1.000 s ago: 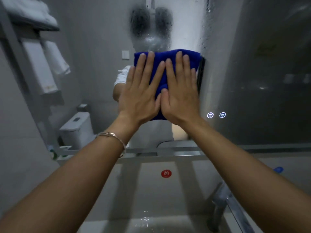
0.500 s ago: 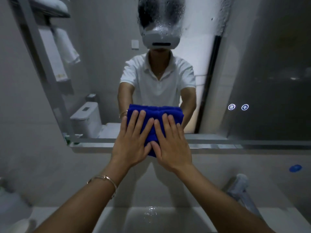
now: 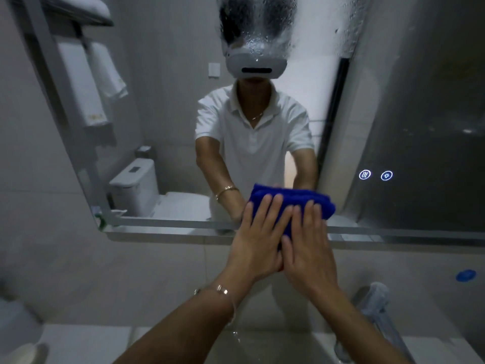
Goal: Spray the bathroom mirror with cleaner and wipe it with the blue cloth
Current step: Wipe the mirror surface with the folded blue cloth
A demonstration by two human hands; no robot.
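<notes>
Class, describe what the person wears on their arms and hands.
Both forearms are bare, with no gloves. At the wrist of the left hand is a thin metal bracelet with a small clasp. The right hand and its wrist wear nothing visible. The mirror reflects short white sleeves.

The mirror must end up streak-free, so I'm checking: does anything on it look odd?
Yes. Wet droplets cling high on the mirror, blurring the reflection there. The left hand and right hand press the blue cloth flat at the bottom edge, well below them.
</notes>
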